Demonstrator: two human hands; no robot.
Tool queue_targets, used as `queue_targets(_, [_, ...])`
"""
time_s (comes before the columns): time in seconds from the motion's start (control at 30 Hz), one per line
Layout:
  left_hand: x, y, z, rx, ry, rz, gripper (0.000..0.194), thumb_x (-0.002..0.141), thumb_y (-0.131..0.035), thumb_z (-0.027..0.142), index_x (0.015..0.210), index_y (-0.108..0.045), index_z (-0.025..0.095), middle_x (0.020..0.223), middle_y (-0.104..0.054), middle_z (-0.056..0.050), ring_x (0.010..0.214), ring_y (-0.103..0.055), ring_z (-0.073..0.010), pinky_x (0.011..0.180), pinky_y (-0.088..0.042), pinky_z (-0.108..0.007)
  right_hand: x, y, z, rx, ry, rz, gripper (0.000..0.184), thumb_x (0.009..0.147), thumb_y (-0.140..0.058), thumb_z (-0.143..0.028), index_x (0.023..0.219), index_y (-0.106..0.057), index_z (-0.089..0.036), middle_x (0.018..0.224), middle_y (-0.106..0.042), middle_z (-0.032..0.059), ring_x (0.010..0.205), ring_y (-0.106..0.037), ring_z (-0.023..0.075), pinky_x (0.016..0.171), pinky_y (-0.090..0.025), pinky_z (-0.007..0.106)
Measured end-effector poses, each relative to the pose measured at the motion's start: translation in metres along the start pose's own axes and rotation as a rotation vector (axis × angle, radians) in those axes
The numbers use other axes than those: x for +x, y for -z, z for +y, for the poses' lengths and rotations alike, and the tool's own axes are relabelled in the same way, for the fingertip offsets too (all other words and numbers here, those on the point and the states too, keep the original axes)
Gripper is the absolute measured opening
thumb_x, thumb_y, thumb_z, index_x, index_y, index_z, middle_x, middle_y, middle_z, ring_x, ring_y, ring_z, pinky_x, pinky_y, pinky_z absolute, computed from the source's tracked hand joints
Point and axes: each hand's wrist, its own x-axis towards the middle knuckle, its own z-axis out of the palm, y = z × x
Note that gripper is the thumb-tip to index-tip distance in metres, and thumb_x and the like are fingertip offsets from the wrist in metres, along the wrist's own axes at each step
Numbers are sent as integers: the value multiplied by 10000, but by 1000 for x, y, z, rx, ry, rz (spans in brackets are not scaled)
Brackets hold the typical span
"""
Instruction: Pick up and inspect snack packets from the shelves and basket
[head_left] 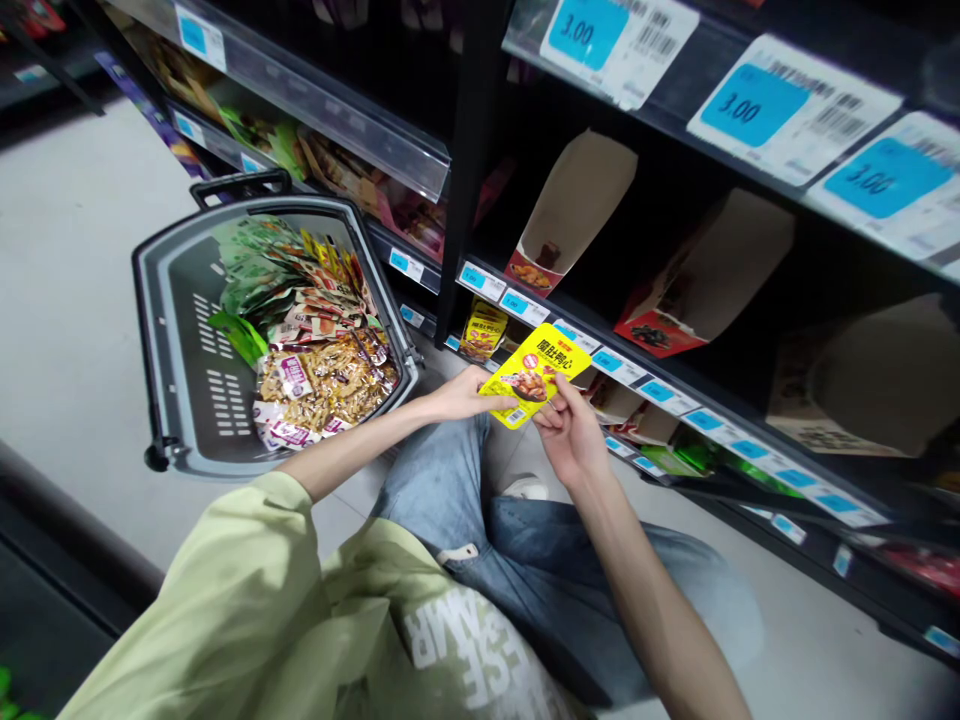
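Observation:
Between my hands is a yellow snack packet (534, 376) with a food picture on its front, tilted in front of the shelf. My left hand (466, 393) pinches its lower left corner. On the right side, my right hand (571, 430) grips the same packet with thumb and fingers. Similar yellow packets (482, 332) stand in a box on the low shelf just behind. A grey shopping basket (180, 400) sits on the floor to my left, holding green snack packets (259, 265) and clear packets of brown food (330, 385).
Dark shelving (471, 150) rises ahead, with price tags (757, 108) along its edges. Cardboard display boxes (574, 215) stand on the middle shelf. Pale floor (67, 270) shows to the left of the basket. My bent knees are beneath my hands.

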Motion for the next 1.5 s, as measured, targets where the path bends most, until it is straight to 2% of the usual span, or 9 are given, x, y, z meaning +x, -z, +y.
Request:
queue_targets(0.27, [1,0,-4,95,-3,32,381,736,-732,432,806,-745,57,730,-729,-45,596,-619,-132,556,-467,-201,0,-1,0,-39,5,1,373,696,-808,-272,653,-448,-186,564,-374,-109,427,-290,10,401,-284,150])
queue_targets(0.57, [0,-3,-2,-192,75,15,428,707,-772,431,952,-750,80,947,-760,-97,815,-708,-201,806,-557,-302,3,0,1,-80,21,-1,397,693,-812,-311,635,-439,-188,564,-367,-110,424,-293,14,402,-292,166])
queue_targets(0.83, [0,-3,0,-300,125,-8,444,674,-800,412,965,-745,81,936,-763,-102,835,-720,-221,853,-554,-352,2,-1,0,-50,9,3,376,681,-813,-282,641,-452,-184,567,-378,-107,435,-304,11,410,-295,156])
queue_targets(0.97, [3,-5,-2,-326,146,-12,432,695,-782,379,1003,-719,82,960,-756,-106,865,-710,-234,832,-551,-355,5,1,3,-82,29,94,378,674,-803,-290,639,-438,-197,540,-386,-112,415,-305,20,396,-290,169])
queue_targets(1.1, [3,-6,-4,-132,7,152,564,723,-755,287,1243,-593,140,1151,-694,-93,1030,-654,-248,919,-503,-354,7,4,14,-118,179,245,336,691,-765,-324,630,-458,-202,469,-384,-123,389,-319,30,394,-289,172])
queue_targets(1.2, [0,-4,-1,116,-147,243,637,749,-738,272,1341,-514,194,1265,-621,-99,1155,-584,-249,988,-453,-342,5,3,21,-200,256,256,315,705,-737,-319,609,-460,-205,430,-423,-116,375,-390,46,409,-322,181])
queue_targets(1.33, [-4,-1,7,273,-307,119,477,797,-699,318,1244,-599,187,1343,-550,-140,1266,-499,-262,1026,-418,-354,0,-1,28,-250,312,210,315,715,-720,-311,603,-442,-213,411,-487,-101,359,-448,71,420,-352,193])
queue_targets(1.4, [-6,-1,11,289,-300,-11,485,784,-713,340,1226,-603,176,1291,-585,-139,1221,-535,-256,1026,-414,-350,-2,-2,31,-259,330,145,301,728,-715,-317,633,-446,-220,425,-501,-103,372,-467,82,436,-376,199])
queue_targets(1.5, [-8,-3,12,332,-211,-128,586,708,-766,337,1223,-568,139,1064,-671,-94,995,-621,-222,908,-468,-307,-4,-1,38,-394,296,-11,266,767,-688,-353,680,-471,-226,490,-539,-87,427,-513,102,476,-418,217])
